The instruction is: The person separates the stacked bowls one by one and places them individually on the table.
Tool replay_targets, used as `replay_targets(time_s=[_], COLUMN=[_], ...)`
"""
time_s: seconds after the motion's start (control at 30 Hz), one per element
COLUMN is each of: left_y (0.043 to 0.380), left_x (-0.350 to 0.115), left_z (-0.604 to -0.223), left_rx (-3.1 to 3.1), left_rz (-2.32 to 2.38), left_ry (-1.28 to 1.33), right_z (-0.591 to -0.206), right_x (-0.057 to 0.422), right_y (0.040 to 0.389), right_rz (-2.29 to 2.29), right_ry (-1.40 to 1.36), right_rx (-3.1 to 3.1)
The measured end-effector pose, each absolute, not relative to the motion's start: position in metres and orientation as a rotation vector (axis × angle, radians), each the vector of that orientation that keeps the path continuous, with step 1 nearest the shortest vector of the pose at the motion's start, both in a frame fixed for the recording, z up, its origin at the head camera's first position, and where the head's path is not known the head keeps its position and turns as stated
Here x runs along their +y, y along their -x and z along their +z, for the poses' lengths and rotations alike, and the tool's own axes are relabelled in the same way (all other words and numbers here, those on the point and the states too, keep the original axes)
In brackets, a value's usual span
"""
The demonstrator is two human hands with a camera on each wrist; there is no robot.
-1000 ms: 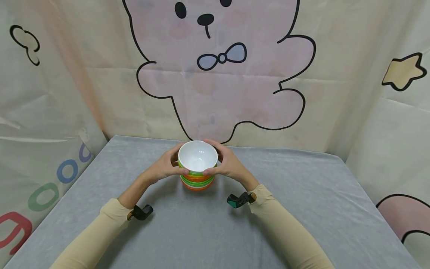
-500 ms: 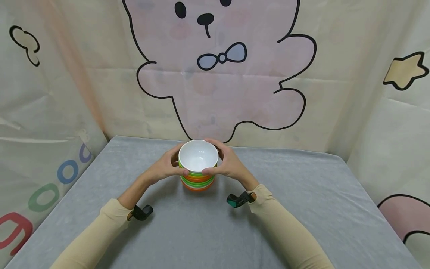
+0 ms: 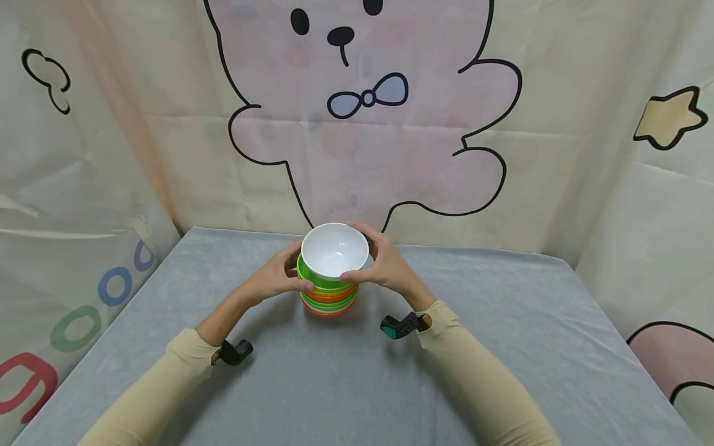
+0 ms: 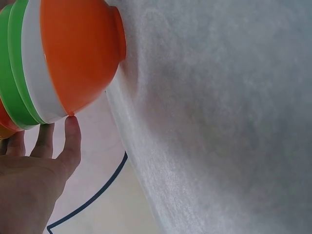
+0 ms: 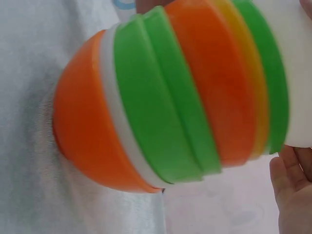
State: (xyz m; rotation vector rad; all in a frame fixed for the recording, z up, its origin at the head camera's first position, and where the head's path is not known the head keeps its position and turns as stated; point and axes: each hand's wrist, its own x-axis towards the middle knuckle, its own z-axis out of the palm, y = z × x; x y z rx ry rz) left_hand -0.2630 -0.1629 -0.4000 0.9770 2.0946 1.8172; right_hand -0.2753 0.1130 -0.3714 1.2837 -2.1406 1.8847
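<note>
A stack of nested bowls (image 3: 328, 305) in green, orange, yellow and white stands on the table, with an orange bowl (image 4: 83, 53) at the bottom. My left hand (image 3: 274, 274) grips the stack's left side, thumb in front and fingers behind. Above the stack, my right hand (image 3: 392, 270) holds the white top bowl (image 3: 334, 251) by its right side, tilted slightly and raised out of the green bowl (image 3: 308, 273) below it. In the right wrist view, the white bowl (image 5: 294, 73) is partly cut off by the frame edge.
A grey cloth covers the table (image 3: 346, 384). Behind it hangs a printed curtain (image 3: 418, 167) with a bear drawing, close to the table's far edge. More curtain (image 3: 72, 186) hangs along the left side.
My right hand has moved up and slightly right with the white bowl, baring more of the green bowl beneath. The left hand and the rest of the stack have stayed nearly still.
</note>
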Motion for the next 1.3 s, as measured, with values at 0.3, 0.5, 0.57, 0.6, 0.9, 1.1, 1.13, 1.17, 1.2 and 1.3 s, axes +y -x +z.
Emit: replay_targets(time_s=[0.3, 0.5, 0.57, 0.6, 0.9, 1.1, 1.13, 1.17, 1.2, 1.3], left_y=[0.265, 0.265, 0.265, 0.265, 0.264, 0.265, 0.265, 0.265, 0.265, 0.265], left_x=[-0.163, -0.163, -0.164, -0.165, -0.167, -0.165, -0.165, -0.165, -0.164, -0.163], left_z=[-0.400, -0.400, -0.400, -0.400, -0.399, -0.401, -0.401, -0.401, -0.401, -0.401], left_rx=[2.122, 2.145, 2.156, 2.164, 2.170, 2.162, 2.166, 2.171, 2.174, 2.171], left_rz=[1.798, 1.773, 1.767, 1.764, 1.766, 1.758, 1.753, 1.749, 1.748, 1.748], left_ry=[-0.971, -0.972, -0.968, -0.963, -0.960, -0.972, -0.972, -0.973, -0.973, -0.980], right_z=[-0.359, -0.352, -0.351, -0.351, -0.358, -0.369, -0.371, -0.373, -0.375, -0.383], right_x=[0.130, 0.157, 0.165, 0.168, 0.182, 0.195, 0.197, 0.200, 0.202, 0.209], right_y=[0.276, 0.275, 0.275, 0.275, 0.281, 0.283, 0.283, 0.284, 0.285, 0.288], right_rz=[1.986, 1.970, 1.973, 1.976, 1.942, 1.880, 1.872, 1.870, 1.874, 1.880], right_ry=[-1.245, -1.142, -1.104, -1.089, -1.035, -0.966, -0.948, -0.934, -0.921, -0.885], right_rx=[-2.014, -2.026, -2.031, -2.036, -2.082, -2.146, -2.157, -2.166, -2.172, -2.201])
